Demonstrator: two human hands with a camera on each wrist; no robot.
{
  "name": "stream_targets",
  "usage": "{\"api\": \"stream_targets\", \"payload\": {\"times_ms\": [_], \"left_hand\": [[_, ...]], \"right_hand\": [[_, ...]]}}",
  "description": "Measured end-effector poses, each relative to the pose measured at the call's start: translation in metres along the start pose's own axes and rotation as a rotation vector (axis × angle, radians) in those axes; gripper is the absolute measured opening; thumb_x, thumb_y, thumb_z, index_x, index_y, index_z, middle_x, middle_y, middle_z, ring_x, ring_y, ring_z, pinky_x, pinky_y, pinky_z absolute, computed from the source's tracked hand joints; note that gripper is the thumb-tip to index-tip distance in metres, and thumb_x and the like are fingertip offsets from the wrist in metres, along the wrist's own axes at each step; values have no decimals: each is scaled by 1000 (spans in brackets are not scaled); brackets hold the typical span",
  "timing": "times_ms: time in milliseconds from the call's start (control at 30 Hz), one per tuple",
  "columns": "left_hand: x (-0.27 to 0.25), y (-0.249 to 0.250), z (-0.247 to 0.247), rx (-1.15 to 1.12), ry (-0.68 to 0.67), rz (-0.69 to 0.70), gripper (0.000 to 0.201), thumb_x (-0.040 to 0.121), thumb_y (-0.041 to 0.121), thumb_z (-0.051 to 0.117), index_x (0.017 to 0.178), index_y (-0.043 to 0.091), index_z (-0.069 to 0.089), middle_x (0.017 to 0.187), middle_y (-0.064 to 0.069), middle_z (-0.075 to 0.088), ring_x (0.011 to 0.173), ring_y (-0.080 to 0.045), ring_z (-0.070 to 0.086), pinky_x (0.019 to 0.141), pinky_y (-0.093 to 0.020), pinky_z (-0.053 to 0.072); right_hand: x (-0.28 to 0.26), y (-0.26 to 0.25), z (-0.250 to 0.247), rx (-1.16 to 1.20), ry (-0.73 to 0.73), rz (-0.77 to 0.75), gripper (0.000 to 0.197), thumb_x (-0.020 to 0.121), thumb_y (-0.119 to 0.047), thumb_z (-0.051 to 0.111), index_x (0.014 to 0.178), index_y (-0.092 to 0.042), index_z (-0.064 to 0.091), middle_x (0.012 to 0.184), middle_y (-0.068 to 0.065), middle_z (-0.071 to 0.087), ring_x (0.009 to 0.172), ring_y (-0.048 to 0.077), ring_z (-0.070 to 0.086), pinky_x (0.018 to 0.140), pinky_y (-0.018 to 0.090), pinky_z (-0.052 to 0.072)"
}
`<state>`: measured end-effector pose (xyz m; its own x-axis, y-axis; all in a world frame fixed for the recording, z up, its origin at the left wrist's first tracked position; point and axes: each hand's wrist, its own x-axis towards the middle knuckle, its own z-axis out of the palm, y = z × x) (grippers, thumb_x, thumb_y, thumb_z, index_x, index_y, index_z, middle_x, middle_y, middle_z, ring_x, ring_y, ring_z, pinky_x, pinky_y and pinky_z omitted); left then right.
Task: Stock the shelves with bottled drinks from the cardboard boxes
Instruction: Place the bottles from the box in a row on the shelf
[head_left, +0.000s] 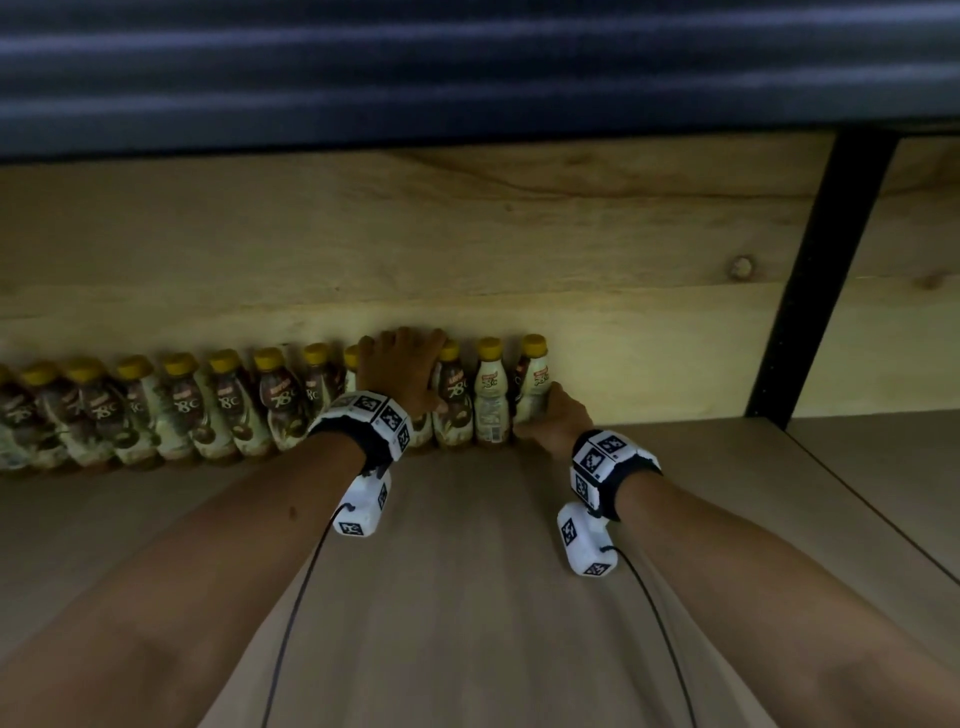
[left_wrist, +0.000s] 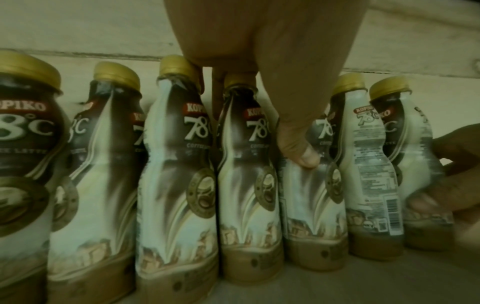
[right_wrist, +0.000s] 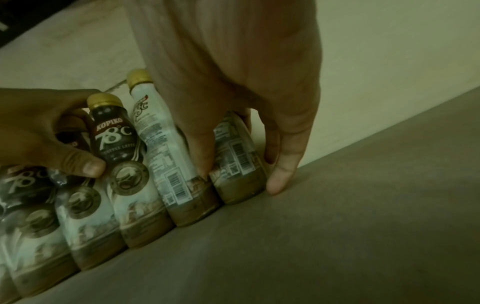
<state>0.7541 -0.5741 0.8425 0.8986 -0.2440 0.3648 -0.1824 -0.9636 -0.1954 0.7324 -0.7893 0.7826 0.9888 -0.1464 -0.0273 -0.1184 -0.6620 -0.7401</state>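
Observation:
A row of coffee-drink bottles (head_left: 223, 405) with gold caps stands along the back of the wooden shelf (head_left: 467, 571). My left hand (head_left: 402, 364) lies over the tops of bottles in the right part of the row. Its fingers (left_wrist: 221, 82) curl behind the caps and its thumb (left_wrist: 301, 152) presses one bottle's front. My right hand (head_left: 550, 415) grips the end bottle (right_wrist: 233, 148) low down, thumb on its left, fingers (right_wrist: 278, 168) on its right, touching the shelf. The end bottle (head_left: 535, 384) stands upright against its neighbour.
A pale plank wall (head_left: 467, 234) backs the shelf. A black metal post (head_left: 821, 270) rises at the right, with bare shelf board between it and the end bottle. A dark upper shelf (head_left: 467, 62) hangs overhead. Cables trail from both wrist cameras.

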Motion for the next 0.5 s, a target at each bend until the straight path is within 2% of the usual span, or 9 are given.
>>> {"api": "stream_targets", "payload": {"times_ms": [133, 300, 367, 433, 500], "left_hand": [[1, 1, -1, -14, -13, 0, 88, 65, 61, 74, 135, 31, 30, 128, -12, 47, 116, -39, 46, 97, -53, 36], [3, -4, -11, -73, -119, 40, 90, 64, 62, 73, 137, 31, 29, 132, -11, 46, 119, -38, 45, 95, -51, 37], [3, -9, -17, -143, -151, 69, 88, 67, 60, 73, 138, 30, 30, 134, -10, 45, 120, -37, 44, 94, -50, 38], [2, -15, -25, -222, -154, 83, 87, 73, 56, 70, 143, 28, 26, 140, -11, 41, 125, -36, 42, 98, -50, 39], [-3, -22, -36, -267, -109, 97, 83, 80, 51, 67, 146, 25, 23, 139, -13, 42, 124, -36, 43, 98, -49, 40]], "right_hand": [[0, -1, -1, 22, -11, -14, 70, 75, -25, 79, 134, -15, 43, 132, 13, 56, 119, 34, 55, 95, 48, 51], [-1, 1, -6, 57, -60, 12, 71, 73, -26, 80, 134, -15, 44, 127, 9, 56, 115, 31, 57, 92, 46, 53], [1, 4, -10, 76, -97, -2, 73, 68, -33, 82, 131, -16, 49, 123, 6, 60, 109, 27, 60, 90, 45, 55], [0, 4, -17, 74, -116, -30, 67, 68, -31, 82, 127, -14, 55, 122, 8, 64, 107, 26, 63, 90, 45, 56], [-8, 0, -25, 59, -95, -38, 72, 74, -28, 81, 136, -11, 48, 134, 9, 57, 116, 28, 59, 96, 45, 53]]}}
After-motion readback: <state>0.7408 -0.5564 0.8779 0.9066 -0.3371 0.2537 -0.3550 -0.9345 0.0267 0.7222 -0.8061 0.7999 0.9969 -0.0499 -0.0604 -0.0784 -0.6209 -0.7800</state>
